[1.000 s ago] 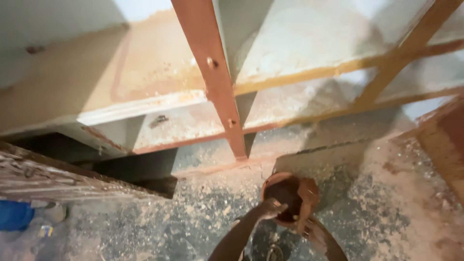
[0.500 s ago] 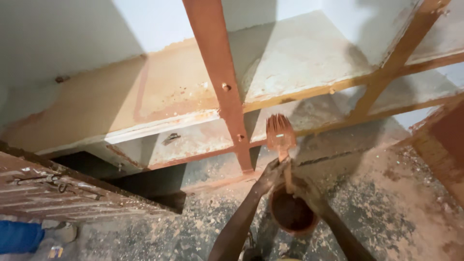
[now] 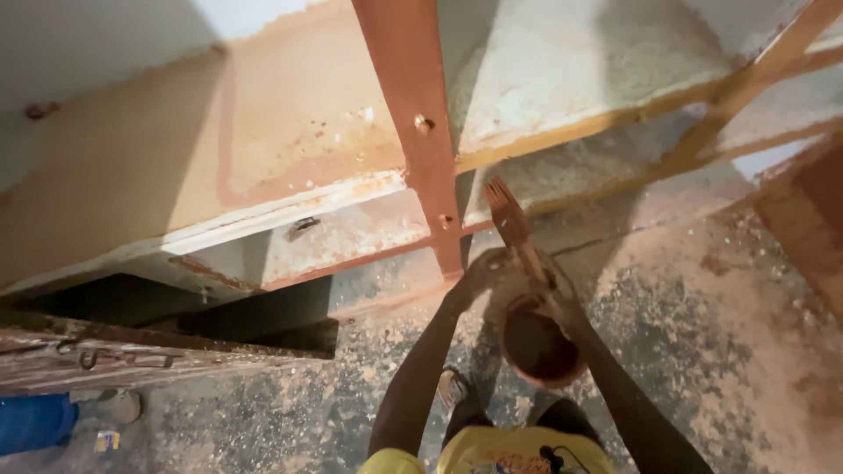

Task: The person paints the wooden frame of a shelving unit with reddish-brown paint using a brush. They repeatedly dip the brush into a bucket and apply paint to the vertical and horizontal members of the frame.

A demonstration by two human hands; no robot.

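My left hand grips the handle of a paintbrush, whose reddish bristles point up toward the rust-red metal bar. My right hand holds the rim of a small round container of red-brown paint, just below the brush. Both hands meet close together in front of the foot of the bar.
Beige panels with thin orange rails stand behind the bar. A dark gap opens under them, above a worn wooden plank. The floor is dusty. Another person's blue leg and shoe are at bottom left.
The view has come closer to the frame. The brush, lifted out of the container a second ago, now stands slightly lower by the bar, with the container still under it.
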